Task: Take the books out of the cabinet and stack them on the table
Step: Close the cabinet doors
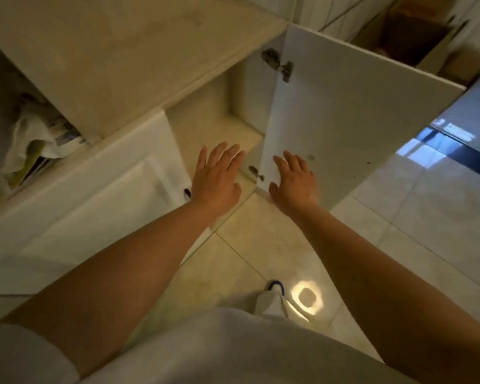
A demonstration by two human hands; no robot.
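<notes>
I look down at a low white cabinet (139,65) whose right door (344,112) stands swung open. Its left door (89,212) is shut. The part of the inside shelf (233,131) that shows holds no book. My left hand (216,178) reaches toward the opening with fingers straight and spread, holding nothing. My right hand (295,181) hovers flat in front of the inner face of the open door, also holding nothing. No book shows in the cabinet opening, and the table is out of view.
An open niche at the left holds a white plastic bag (36,137) with papers or magazines. A cardboard box (416,42) stands behind the open door. Glossy floor tiles (399,217) spread to the right and below. My foot in a white slipper (272,297) is near the bottom.
</notes>
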